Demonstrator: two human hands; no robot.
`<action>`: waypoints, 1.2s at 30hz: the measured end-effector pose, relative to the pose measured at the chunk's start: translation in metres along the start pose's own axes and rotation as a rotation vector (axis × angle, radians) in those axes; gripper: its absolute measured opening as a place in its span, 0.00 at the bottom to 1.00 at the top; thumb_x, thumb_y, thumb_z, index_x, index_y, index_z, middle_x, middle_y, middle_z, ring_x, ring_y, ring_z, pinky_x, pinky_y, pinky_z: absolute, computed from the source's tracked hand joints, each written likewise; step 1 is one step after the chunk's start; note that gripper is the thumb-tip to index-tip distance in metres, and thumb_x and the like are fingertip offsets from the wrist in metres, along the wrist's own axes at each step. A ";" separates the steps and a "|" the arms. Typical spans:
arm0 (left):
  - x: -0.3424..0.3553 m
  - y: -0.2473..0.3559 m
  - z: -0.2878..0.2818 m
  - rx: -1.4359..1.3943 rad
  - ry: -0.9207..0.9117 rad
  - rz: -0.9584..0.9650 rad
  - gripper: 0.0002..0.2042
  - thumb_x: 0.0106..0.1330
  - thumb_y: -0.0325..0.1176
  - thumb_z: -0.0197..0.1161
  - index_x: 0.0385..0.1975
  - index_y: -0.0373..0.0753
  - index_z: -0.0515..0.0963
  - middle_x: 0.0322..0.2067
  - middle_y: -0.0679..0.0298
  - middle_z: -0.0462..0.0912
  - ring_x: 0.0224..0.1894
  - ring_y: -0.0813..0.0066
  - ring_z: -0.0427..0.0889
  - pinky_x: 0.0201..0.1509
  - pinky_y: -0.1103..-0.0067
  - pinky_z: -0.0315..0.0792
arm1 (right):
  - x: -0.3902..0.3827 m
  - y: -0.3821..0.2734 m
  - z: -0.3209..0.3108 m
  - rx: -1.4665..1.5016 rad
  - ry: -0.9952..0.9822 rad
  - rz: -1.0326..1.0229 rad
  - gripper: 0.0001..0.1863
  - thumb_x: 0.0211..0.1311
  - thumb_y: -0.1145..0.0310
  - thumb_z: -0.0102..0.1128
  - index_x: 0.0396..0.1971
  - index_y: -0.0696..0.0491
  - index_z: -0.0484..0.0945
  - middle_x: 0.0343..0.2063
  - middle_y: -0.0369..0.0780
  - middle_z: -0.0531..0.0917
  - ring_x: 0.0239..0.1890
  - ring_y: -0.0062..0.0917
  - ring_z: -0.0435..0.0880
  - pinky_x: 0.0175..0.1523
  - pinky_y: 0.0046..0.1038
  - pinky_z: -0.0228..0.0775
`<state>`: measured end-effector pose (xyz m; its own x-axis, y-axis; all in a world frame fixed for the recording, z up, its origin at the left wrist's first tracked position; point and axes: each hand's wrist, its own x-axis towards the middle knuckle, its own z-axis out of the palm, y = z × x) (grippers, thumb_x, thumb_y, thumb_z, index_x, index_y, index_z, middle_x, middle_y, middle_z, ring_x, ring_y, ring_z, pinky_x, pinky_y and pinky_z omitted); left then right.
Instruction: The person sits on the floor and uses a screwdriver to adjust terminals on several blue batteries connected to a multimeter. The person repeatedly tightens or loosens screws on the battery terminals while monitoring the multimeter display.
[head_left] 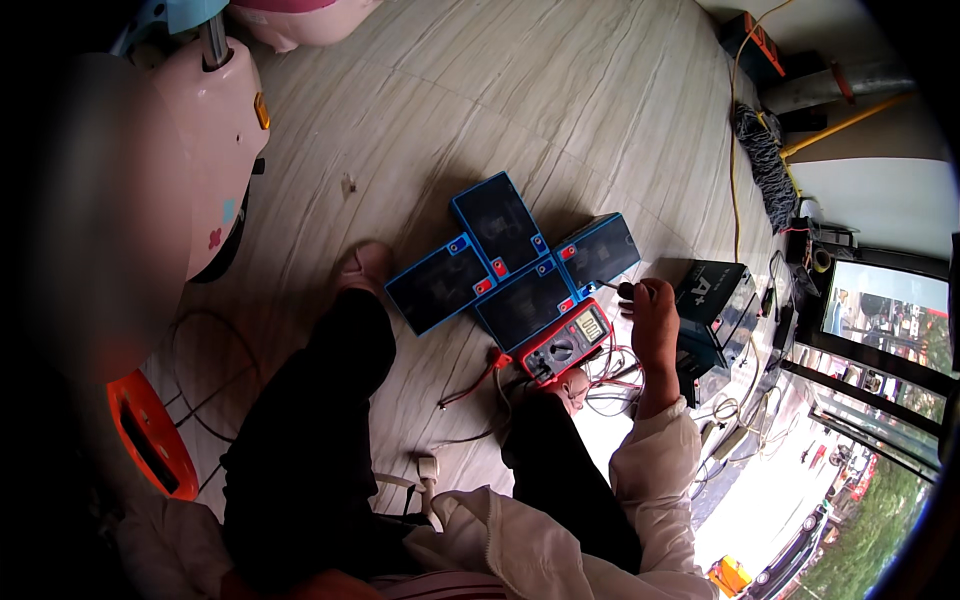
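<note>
My right hand point(655, 308) is closed on a black-handled screwdriver point(627, 291). Its thin shaft points left to a blue terminal of the upper right battery point(600, 250). Three more black batteries with blue edges and red and blue terminals sit close by: a top one point(497, 222), a left one point(437, 288) and a lower middle one point(522, 308). Against the lower middle battery leans a red multimeter point(565, 342) with its display lit. Only a strip of skin of my left hand point(305, 585) shows at the lower edge, its fingers hidden.
Red and black leads point(612, 370) tangle beside my foot point(572, 388). Boxed dark batteries point(712, 300) stand to the right. A pink scooter point(215, 150) is at the upper left, an orange-rimmed object point(150, 435) below it. A mop point(765, 165) lies by the right wall.
</note>
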<state>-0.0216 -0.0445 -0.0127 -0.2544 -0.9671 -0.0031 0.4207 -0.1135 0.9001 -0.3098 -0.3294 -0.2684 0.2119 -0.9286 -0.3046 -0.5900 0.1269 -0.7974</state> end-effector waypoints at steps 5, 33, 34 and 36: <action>0.000 -0.001 0.000 -0.007 -0.012 -0.011 0.12 0.63 0.36 0.61 0.18 0.41 0.76 0.16 0.64 0.74 0.15 0.67 0.74 0.17 0.74 0.65 | -0.012 0.009 0.005 -0.358 0.074 -0.175 0.12 0.62 0.70 0.57 0.41 0.60 0.69 0.33 0.51 0.81 0.36 0.39 0.83 0.41 0.33 0.73; 0.000 -0.001 -0.001 -0.007 -0.035 -0.009 0.11 0.62 0.35 0.62 0.18 0.40 0.76 0.16 0.64 0.74 0.15 0.67 0.74 0.17 0.74 0.66 | -0.012 0.010 0.016 -0.528 -0.071 -0.500 0.14 0.59 0.75 0.56 0.45 0.55 0.69 0.40 0.51 0.76 0.42 0.47 0.79 0.43 0.39 0.73; -0.001 -0.002 -0.001 -0.002 -0.028 -0.008 0.11 0.62 0.35 0.62 0.18 0.40 0.76 0.16 0.64 0.74 0.15 0.67 0.74 0.17 0.74 0.66 | -0.014 0.004 0.016 -0.552 -0.077 -0.481 0.13 0.59 0.74 0.56 0.44 0.55 0.69 0.39 0.51 0.77 0.41 0.47 0.79 0.42 0.39 0.73; -0.002 -0.002 -0.001 0.008 -0.013 -0.006 0.11 0.62 0.35 0.62 0.18 0.40 0.76 0.16 0.64 0.74 0.15 0.67 0.74 0.17 0.75 0.66 | -0.017 -0.011 0.019 -0.653 -0.062 -0.294 0.13 0.59 0.70 0.57 0.43 0.53 0.69 0.36 0.50 0.80 0.38 0.47 0.81 0.39 0.39 0.73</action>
<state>-0.0213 -0.0429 -0.0146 -0.2681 -0.9634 -0.0026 0.4127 -0.1173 0.9033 -0.2926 -0.3081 -0.2640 0.4660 -0.8684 -0.1696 -0.8433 -0.3780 -0.3821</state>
